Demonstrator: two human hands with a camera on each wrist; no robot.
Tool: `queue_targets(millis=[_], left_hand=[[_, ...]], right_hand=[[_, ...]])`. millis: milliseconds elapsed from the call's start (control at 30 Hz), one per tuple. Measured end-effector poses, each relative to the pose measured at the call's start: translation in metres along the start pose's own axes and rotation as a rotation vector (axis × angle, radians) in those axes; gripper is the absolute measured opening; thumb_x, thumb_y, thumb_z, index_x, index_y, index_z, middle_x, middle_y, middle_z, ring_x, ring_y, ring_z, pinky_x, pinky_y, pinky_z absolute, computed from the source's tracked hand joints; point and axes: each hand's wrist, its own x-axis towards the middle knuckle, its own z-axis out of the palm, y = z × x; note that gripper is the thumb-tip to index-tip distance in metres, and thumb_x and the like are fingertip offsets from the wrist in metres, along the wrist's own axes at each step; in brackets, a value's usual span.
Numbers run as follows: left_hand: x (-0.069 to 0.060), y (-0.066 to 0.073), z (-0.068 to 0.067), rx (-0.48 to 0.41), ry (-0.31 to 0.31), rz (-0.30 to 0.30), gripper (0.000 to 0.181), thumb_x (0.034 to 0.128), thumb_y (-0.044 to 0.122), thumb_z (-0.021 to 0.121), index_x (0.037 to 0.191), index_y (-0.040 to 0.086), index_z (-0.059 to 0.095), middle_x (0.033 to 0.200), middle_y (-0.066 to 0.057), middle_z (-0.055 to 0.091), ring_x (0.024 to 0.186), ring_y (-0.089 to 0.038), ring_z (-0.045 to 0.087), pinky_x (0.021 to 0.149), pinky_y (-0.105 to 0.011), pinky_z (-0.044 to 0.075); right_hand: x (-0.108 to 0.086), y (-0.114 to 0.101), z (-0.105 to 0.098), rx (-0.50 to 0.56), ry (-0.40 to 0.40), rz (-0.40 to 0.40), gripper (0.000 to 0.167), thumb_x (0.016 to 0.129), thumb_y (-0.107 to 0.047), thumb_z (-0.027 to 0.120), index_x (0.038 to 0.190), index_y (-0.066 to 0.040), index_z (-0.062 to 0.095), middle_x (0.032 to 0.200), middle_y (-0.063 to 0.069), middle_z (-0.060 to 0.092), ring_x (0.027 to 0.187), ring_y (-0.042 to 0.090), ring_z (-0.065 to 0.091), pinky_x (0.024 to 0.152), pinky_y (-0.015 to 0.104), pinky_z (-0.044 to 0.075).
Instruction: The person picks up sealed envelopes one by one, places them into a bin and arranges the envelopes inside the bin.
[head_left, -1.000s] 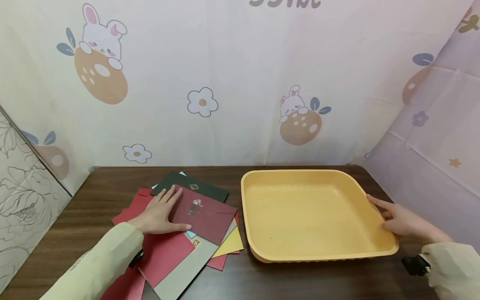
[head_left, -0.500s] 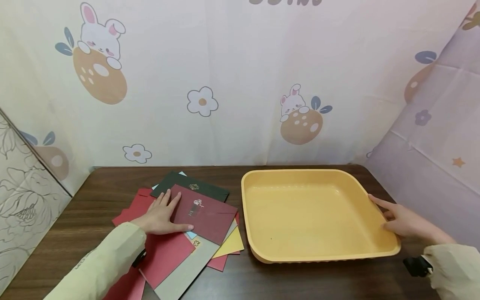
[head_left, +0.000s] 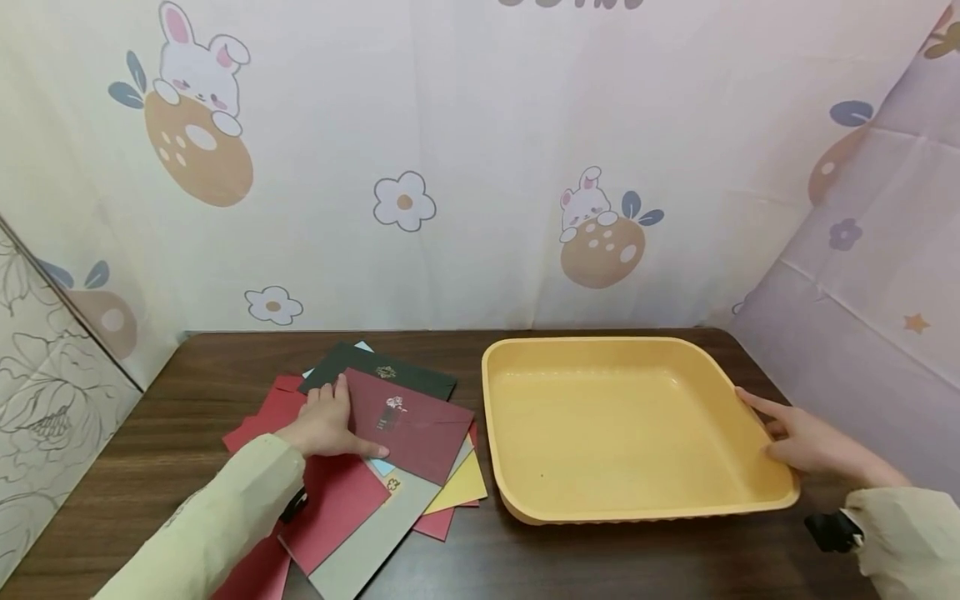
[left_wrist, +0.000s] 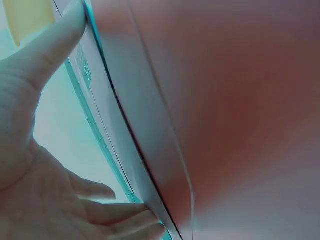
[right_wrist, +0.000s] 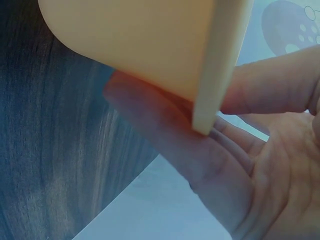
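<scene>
My left hand (head_left: 324, 423) spans the left end of a maroon envelope (head_left: 420, 429) with silver print. Its thumb touches the near edge, and its fingertips are bent at the far-left corner. In the left wrist view thumb and fingers stand widely apart along the paper edges (left_wrist: 127, 125). The maroon envelope tops a fanned pile: a dark green envelope (head_left: 382, 372) behind it, a red one (head_left: 337, 504), a grey one (head_left: 390, 533) and a yellow one (head_left: 461, 483). My right hand (head_left: 813, 446) grips the right rim of a yellow tray (head_left: 645, 510), as the right wrist view shows.
A dark brown wooden table (head_left: 570, 562) bears the pile at left and the tray at right. Behind stands a cloth backdrop (head_left: 480, 125) printed with rabbits and flowers. Light blue paper (head_left: 383, 467) peeks out from the pile.
My left hand has shifted slightly right, its fingers drawing in from lying spread across the pile to the maroon envelope's corner. My right hand keeps its hold on the tray.
</scene>
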Motion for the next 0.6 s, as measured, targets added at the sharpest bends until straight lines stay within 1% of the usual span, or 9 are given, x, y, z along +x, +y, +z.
queue_targets(millis=[67, 167, 267, 367, 433, 500, 600], left_hand=[[0.003, 0.0, -0.003, 0.006, 0.02, -0.013, 0.118, 0.0573, 0.051, 0.087, 0.136, -0.015, 0.028, 0.114, -0.026, 0.046, 0.111, -0.041, 0.041, 0.087, -0.054, 0.047], [0.008, -0.003, -0.006, 0.018, 0.042, -0.049, 0.108, 0.0555, 0.052, 0.087, 0.125, -0.014, 0.037, 0.107, -0.024, 0.045, 0.106, -0.04, 0.04, 0.083, -0.052, 0.046], [0.014, -0.009, -0.009, 0.015, 0.046, -0.107, 0.103, 0.0544, 0.053, 0.087, 0.115, -0.013, 0.038, 0.103, -0.025, 0.043, 0.102, -0.041, 0.04, 0.08, -0.05, 0.043], [0.02, -0.014, -0.009, -0.011, 0.024, -0.158, 0.105, 0.0545, 0.053, 0.088, 0.116, -0.013, 0.034, 0.105, -0.027, 0.042, 0.102, -0.041, 0.039, 0.079, -0.049, 0.042], [0.022, -0.016, -0.009, -0.035, 0.015, -0.179, 0.108, 0.0546, 0.051, 0.088, 0.119, -0.015, 0.031, 0.107, -0.028, 0.041, 0.104, -0.042, 0.038, 0.08, -0.05, 0.042], [0.024, -0.016, -0.009, -0.05, 0.022, -0.189, 0.11, 0.055, 0.05, 0.089, 0.12, -0.016, 0.03, 0.108, -0.03, 0.04, 0.105, -0.043, 0.037, 0.082, -0.051, 0.041], [0.023, -0.015, -0.011, -0.051, 0.058, -0.192, 0.103, 0.056, 0.047, 0.089, 0.116, -0.017, 0.035, 0.105, -0.03, 0.041, 0.102, -0.043, 0.037, 0.083, -0.051, 0.039]], right_hand=[[0.0, -0.001, 0.0, -0.002, -0.001, -0.01, 0.086, 0.079, 0.008, 0.052, 0.147, 0.009, 0.001, 0.1, 0.03, 0.063, 0.06, 0.018, 0.064, 0.051, 0.03, 0.051], [-0.001, -0.003, 0.0, -0.02, 0.009, -0.019, 0.085, 0.078, 0.008, 0.052, 0.147, 0.01, 0.002, 0.098, 0.028, 0.064, 0.059, 0.016, 0.063, 0.051, 0.029, 0.05], [-0.001, -0.004, 0.0, -0.057, 0.019, -0.024, 0.084, 0.078, 0.008, 0.052, 0.147, 0.012, 0.004, 0.097, 0.027, 0.064, 0.059, 0.014, 0.062, 0.051, 0.028, 0.049], [-0.001, -0.003, 0.0, -0.074, 0.019, -0.024, 0.084, 0.077, 0.008, 0.052, 0.147, 0.012, 0.005, 0.099, 0.029, 0.064, 0.064, 0.014, 0.063, 0.052, 0.028, 0.05], [0.0, -0.002, 0.0, -0.093, 0.02, -0.026, 0.084, 0.077, 0.007, 0.053, 0.146, 0.012, 0.006, 0.102, 0.032, 0.063, 0.07, 0.013, 0.063, 0.053, 0.028, 0.051], [0.0, -0.001, 0.0, -0.105, 0.022, -0.033, 0.084, 0.076, 0.007, 0.054, 0.146, 0.013, 0.007, 0.103, 0.033, 0.063, 0.074, 0.014, 0.064, 0.054, 0.028, 0.051], [0.001, -0.001, 0.001, -0.116, 0.025, -0.035, 0.085, 0.076, 0.006, 0.054, 0.146, 0.013, 0.007, 0.105, 0.035, 0.062, 0.076, 0.013, 0.065, 0.054, 0.027, 0.051]])
